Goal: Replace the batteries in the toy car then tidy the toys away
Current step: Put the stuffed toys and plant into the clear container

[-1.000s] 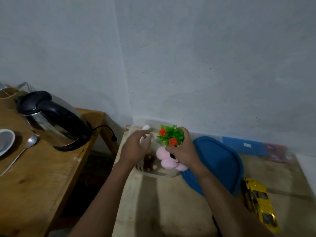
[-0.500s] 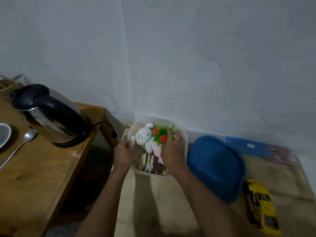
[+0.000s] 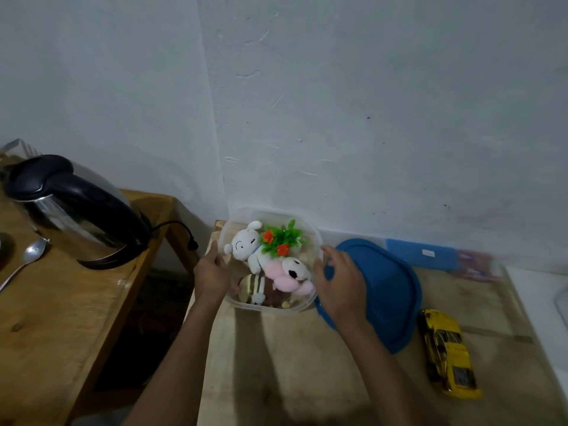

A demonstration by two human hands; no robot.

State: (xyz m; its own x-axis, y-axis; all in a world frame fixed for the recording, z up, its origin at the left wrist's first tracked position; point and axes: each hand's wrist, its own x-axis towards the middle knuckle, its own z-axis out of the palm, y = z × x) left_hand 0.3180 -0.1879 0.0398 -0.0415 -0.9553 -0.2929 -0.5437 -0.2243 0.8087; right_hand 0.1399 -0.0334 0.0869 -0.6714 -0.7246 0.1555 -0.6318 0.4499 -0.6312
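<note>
A clear plastic container (image 3: 314, 238) sits on the pale table by the wall. It holds a white plush dog (image 3: 246, 244), a green plant toy with orange flowers (image 3: 281, 239), a pink plush (image 3: 285, 276) and a striped brown plush (image 3: 256, 290). My left hand (image 3: 210, 272) holds the container's left wall, thumb at the rim. My right hand (image 3: 341, 287) lies over the left edge of the blue lid (image 3: 387, 290), fingers curled on it. The yellow toy car (image 3: 448, 353) lies on the table to the right of the lid.
A steel and black electric kettle (image 3: 70, 207) stands on the wooden table (image 3: 61, 318) at left, its cord hanging into the gap between the tables. A spoon (image 3: 29, 256) lies beside it. A flat blue packet (image 3: 421, 253) rests against the wall behind the lid.
The plant and pink plush went from my right hand into the container. My right hand then left the container and moved right onto the blue lid. My left hand stayed at the container's side.
</note>
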